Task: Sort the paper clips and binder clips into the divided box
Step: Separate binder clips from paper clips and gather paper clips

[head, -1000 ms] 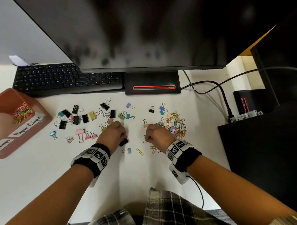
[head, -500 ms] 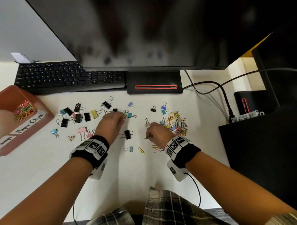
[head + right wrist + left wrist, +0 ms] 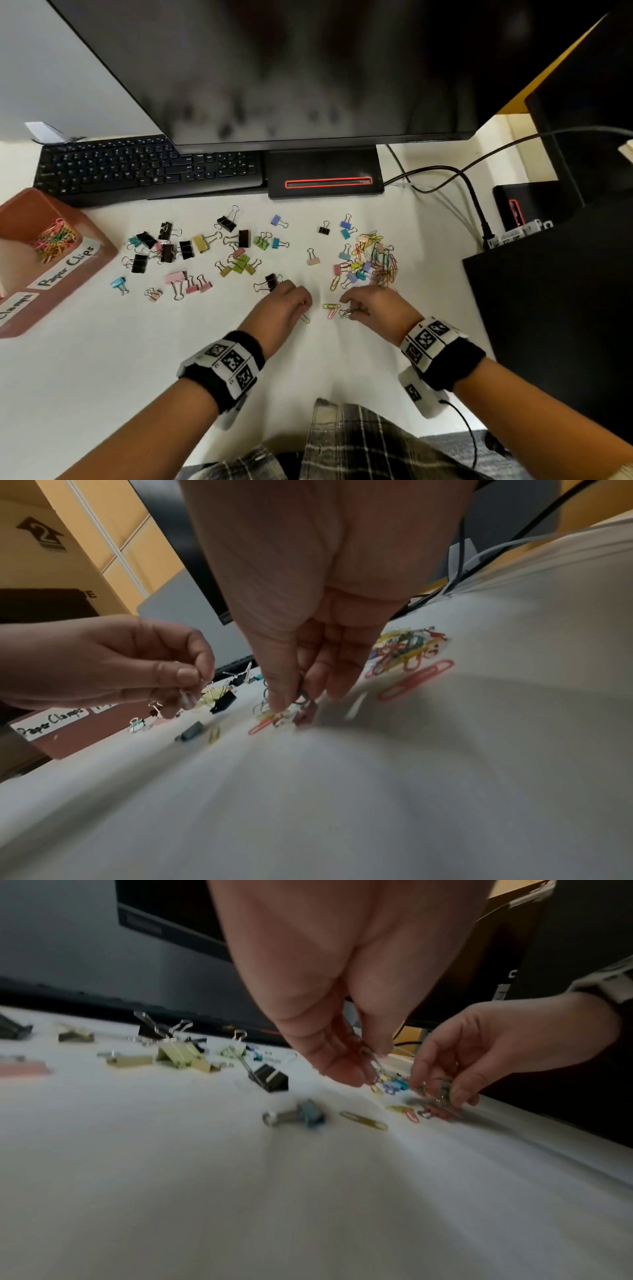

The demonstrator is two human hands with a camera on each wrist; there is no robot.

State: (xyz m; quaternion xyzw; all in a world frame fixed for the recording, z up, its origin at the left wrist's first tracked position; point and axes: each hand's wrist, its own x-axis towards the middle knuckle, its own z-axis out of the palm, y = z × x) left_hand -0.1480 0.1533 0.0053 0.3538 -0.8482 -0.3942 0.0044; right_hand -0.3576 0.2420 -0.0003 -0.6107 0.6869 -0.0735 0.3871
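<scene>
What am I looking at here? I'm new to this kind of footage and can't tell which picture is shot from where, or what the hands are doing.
No machine here: a person wears three cameras. The head view looks down on a white desk; the other two sit on the wrists, looking along the fingers.

On the desk lie scattered binder clips, mostly left, and a heap of coloured paper clips further right. At far left stands a brown divided box; its compartment labelled "Paper Clips" already holds some. Behind are a keyboard and a monitor.

The left hand pinches some small metal wire piece, likely a clip. The right hand pinches the wire handle of a small binder clip low over the desk; its colour is too blurred to call.
</scene>
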